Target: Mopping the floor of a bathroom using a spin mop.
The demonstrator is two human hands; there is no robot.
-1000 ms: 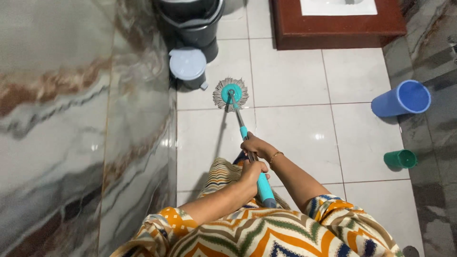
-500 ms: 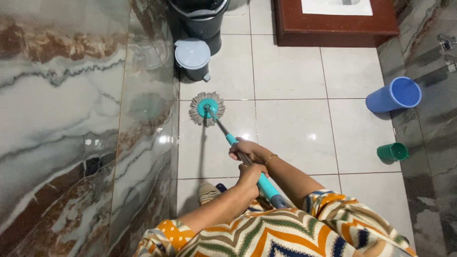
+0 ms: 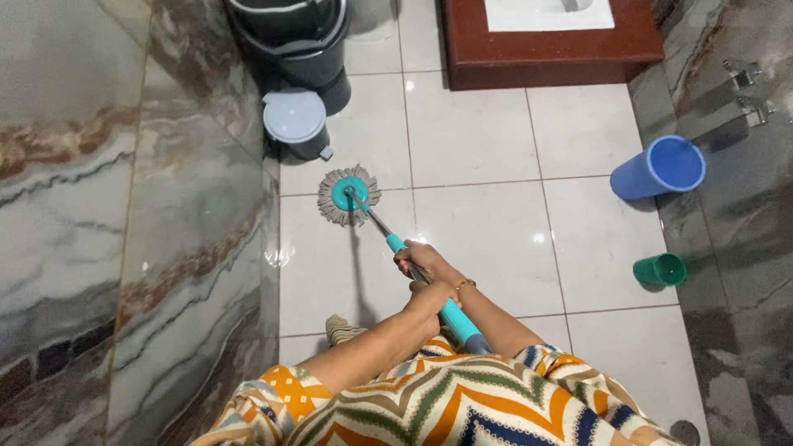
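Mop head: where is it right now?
Head view: the mop head rests on the white tile floor left of centre, near the marble wall, below the small grey pedal bin.

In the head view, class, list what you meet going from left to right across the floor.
Marble wall → small lidded bin → round mop head → both hands on the mop handle → blue bucket lying on its side.

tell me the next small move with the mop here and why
Probably push the mop head left toward the marble wall: both hands, left hand and right hand, grip the handle, and a tile strip lies between head and wall.
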